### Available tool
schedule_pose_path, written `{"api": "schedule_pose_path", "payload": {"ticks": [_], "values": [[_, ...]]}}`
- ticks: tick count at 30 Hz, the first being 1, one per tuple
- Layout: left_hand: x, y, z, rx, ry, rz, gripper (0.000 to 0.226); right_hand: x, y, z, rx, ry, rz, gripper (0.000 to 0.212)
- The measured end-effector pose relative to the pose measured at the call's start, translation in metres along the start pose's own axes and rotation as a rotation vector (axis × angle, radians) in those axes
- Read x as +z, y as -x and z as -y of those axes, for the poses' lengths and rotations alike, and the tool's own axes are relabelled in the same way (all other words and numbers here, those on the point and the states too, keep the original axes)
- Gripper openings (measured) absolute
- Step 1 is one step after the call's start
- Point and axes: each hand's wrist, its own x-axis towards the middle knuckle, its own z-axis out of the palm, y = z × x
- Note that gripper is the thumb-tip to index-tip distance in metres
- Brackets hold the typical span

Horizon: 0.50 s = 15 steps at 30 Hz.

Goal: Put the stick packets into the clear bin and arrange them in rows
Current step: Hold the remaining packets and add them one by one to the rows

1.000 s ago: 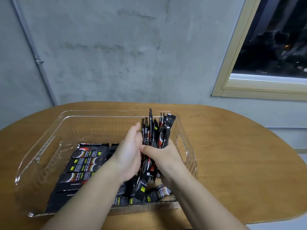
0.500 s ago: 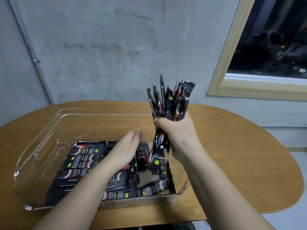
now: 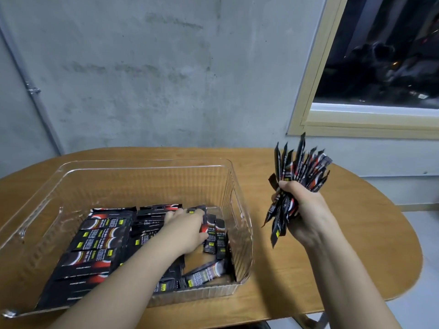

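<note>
A clear ribbed bin (image 3: 147, 169) stands on the left half of the wooden table. Black stick packets with red and white print (image 3: 99, 236) lie flat in rows on its floor, and a few loose ones (image 3: 215, 236) lie askew near its right wall. My left hand (image 3: 187, 227) reaches into the bin, fingers spread flat on the packets in the middle. My right hand (image 3: 304, 210) is outside the bin, to its right, above the table. It grips an upright bundle of several packets (image 3: 299, 167) that fans out above and below the fist.
The oval wooden table (image 3: 356, 233) ends just past my right hand and close in front of the bin. A grey concrete wall rises behind it, with a window frame (image 3: 313, 91) at the upper right.
My right hand has carried the bundle out of the bin and off to the right. My left hand let go of the bundle and dropped onto the packets inside the bin.
</note>
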Motion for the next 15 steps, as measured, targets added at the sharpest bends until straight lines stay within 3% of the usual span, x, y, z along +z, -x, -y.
{"api": "schedule_pose_path", "payload": {"ticks": [9,15], "values": [[-0.005,-0.011,-0.013,0.045,0.291,0.009,0.061,-0.027,-0.028,-0.061,0.164,0.037,-0.082,0.010],[-0.006,-0.027,-0.024,-0.080,0.368,-0.016,0.065,-0.039,-0.033,-0.083,0.163,-0.010,-0.105,0.010]]}}
